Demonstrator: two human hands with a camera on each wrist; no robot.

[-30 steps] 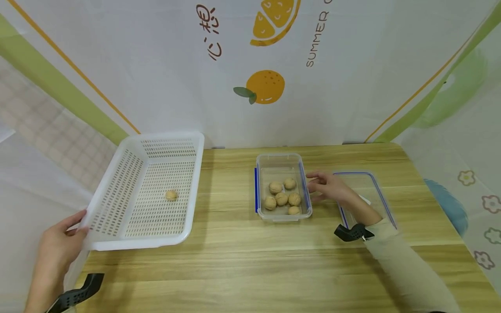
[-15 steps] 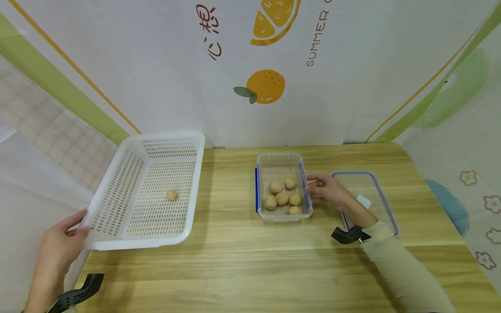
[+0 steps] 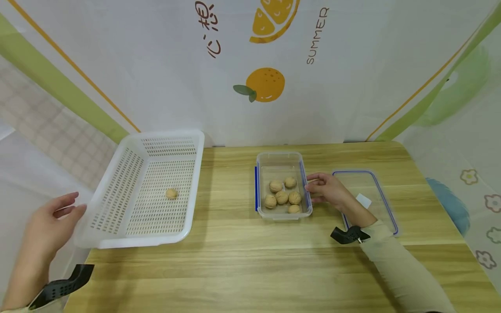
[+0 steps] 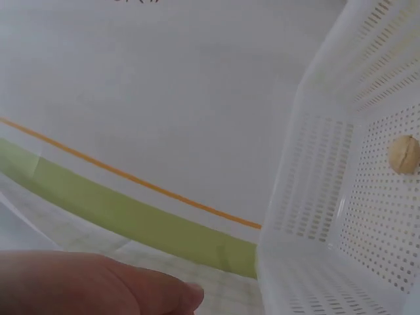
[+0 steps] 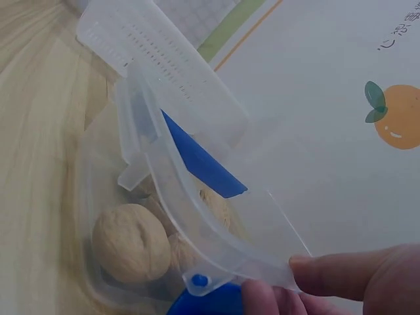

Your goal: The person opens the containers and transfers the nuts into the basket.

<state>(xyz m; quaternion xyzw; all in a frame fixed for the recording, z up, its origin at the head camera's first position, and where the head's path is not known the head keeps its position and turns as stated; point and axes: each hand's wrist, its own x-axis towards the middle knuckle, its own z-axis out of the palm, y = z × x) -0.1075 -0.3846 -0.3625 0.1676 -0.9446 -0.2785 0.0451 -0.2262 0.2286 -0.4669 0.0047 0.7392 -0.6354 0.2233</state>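
Wood-grain table (image 3: 235, 269) set against white curtain (image 3: 164, 78) printed with orange fruit, green bands and lettering. Noted at left: white perforated basket (image 3: 156, 241), single walnut (image 3: 171, 194) lying on its mesh floor. Noted at centre: clear container (image 3: 279, 173), open-topped, six walnuts (image 3: 281, 198) inside, countable from the head view; from the right wrist, partly masked behind translucent walls. Noted at right: clear lid (image 3: 352, 179) with blue seal, lying on the table, shown in the head view only, partly covered by the right wrist. White slip (image 3: 363, 200) within lid outline; above or beneath, cannot tell.

Left hand (image 3: 52, 224): beside the basket's near left corner, fingers loosely bent, holding nothing. From the head view, thumb tip very close to the rim, contact hard to judge; from the left wrist, one finger visible, apart from the basket wall, curtain showing between.

Right hand (image 3: 326, 189): gripping the container's right rim between thumb and fingers. Pinch shown closer from the right wrist, with blue latch (image 5: 207, 303) just beside the fingertips, largely concealed in the head view. Blue flap (image 5: 203, 161) on the opposite wall, visible from both.
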